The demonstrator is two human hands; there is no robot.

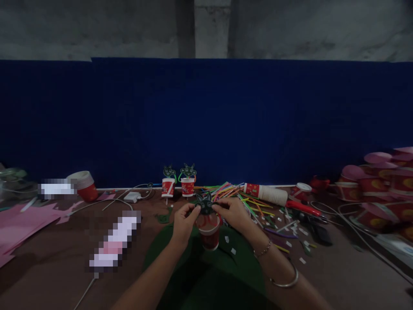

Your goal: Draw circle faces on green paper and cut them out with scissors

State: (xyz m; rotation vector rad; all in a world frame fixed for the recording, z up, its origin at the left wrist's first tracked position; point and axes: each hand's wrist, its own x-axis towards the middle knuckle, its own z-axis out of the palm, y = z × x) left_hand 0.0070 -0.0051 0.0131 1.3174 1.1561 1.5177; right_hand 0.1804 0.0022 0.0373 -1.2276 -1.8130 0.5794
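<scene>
Between my two hands is a dark green paper cat-like face cutout (205, 206) with pointed ears. My left hand (187, 220) pinches its left side, and my right hand (232, 215) pinches its right side. Right below the cutout stands a red paper cup (209, 239) with a pale rim, on a dark green round surface (180, 275). Reddish straw-like strips show at the cup's mouth, partly hidden by the cutout. Behind my hands are two finished-looking figures, a red cup figure (168, 187) and another cup figure (187, 186), each with a similar face and bent coloured straws.
Coloured straws (226, 189) lie behind my right hand, near a stack of cups (271, 194) on its side. Paper scraps, a red-handled tool (303, 208) and cables are at right. Pink sheets (26, 224) and stacked cups (83, 186) sit left. A blue panel (206, 120) stands behind.
</scene>
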